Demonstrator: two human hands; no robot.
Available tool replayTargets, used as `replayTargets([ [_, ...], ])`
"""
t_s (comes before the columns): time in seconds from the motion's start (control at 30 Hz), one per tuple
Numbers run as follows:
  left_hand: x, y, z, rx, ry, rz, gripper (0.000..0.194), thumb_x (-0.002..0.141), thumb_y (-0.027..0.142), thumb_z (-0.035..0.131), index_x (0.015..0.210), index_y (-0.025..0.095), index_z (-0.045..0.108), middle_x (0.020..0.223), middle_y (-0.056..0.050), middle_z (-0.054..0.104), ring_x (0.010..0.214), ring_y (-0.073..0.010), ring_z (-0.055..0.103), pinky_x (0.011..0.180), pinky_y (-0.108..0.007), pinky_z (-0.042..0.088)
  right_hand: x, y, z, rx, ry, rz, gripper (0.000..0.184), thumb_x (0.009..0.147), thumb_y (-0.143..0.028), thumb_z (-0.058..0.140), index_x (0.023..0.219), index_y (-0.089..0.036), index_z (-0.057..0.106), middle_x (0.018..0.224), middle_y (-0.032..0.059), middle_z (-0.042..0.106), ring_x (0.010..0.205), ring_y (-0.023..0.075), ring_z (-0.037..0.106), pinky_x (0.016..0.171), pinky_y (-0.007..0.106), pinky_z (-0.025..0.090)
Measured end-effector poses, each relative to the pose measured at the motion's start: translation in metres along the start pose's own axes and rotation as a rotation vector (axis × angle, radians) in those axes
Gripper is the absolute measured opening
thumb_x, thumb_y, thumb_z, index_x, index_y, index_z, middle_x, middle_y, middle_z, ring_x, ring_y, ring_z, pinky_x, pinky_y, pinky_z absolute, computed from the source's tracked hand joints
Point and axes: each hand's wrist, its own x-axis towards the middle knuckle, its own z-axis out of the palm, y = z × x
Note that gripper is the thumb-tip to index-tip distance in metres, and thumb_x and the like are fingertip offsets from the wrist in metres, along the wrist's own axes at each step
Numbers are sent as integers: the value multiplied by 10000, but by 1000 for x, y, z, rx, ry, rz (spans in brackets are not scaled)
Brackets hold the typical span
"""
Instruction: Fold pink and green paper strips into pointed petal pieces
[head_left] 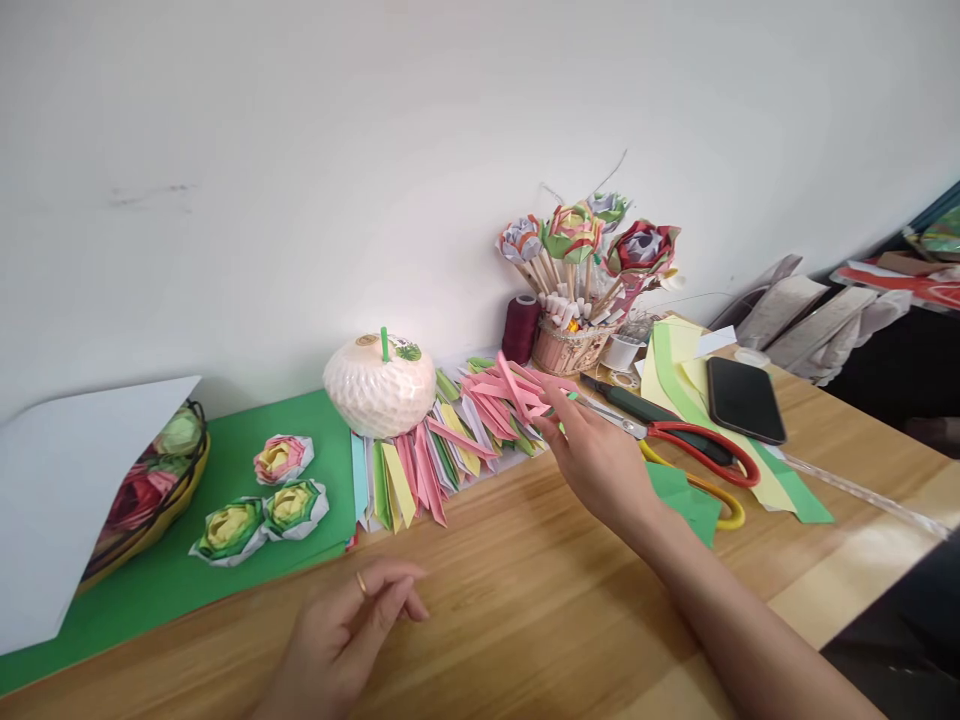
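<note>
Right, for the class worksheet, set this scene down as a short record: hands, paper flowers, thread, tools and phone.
Left hand: near side of the wooden table, fingers curled, ring on
Right hand: at the pink folded strips; grip on one unclear
Loose flowers: three paper flowers on the green sheet
Stick flowers: above the basket
Thread: dark red spool beside the basket
Tools: red-handled scissors
Phone: right of the scissors, screen dark
</note>
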Motion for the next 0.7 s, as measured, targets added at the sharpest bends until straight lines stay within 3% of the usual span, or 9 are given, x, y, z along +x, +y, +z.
replayTargets([
  [0.17, 3, -7, -1, 53, -40, 78, 191, 907, 261, 478, 905, 226, 665, 664, 32, 690, 602, -104, 656, 606, -147, 515, -9, 12, -12, -118, 71, 57, 291, 942, -263, 394, 1099, -212, 634, 1027, 50, 708, 908, 225, 658, 549, 265, 445],
  [0.3, 5, -4, 0, 82, -44, 180, 171, 890, 187, 485, 913, 245, 645, 662, 63, 686, 592, -81, 652, 604, -122, 496, -34, 23, -25, -286, 24, 78, 304, 933, -290, 384, 976, -198, 671, 968, 68, 717, 890, 241, 653, 510, 288, 442],
  [0.4, 5, 0, 1, 95, -65, 238, 193, 876, 138, 483, 926, 256, 627, 661, 86, 680, 589, -61, 650, 599, -100, 477, -58, 34, -31, -395, -19, 0, 340, 914, -360, 390, 1039, -172, 644, 1054, 115, 687, 964, 296, 622, 646, 375, 502],
  [0.5, 6, 2, 1, 96, -94, 257, 210, 875, 120, 474, 944, 261, 613, 661, 94, 673, 584, -54, 645, 595, -97, 470, -78, 48, -31, -400, -62, -85, 403, 917, -395, 369, 1111, -140, 612, 1109, 143, 662, 1022, 314, 602, 786, 441, 500],
  [0.7, 5, -1, 2, 96, -107, 263, 214, 875, 121, 470, 958, 268, 602, 665, 108, 669, 569, -41, 637, 577, -84, 459, -88, 61, -27, -318, -85, -57, 410, 957, -349, 308, 977, -170, 676, 1022, 89, 709, 963, 270, 653, 762, 402, 530],
])
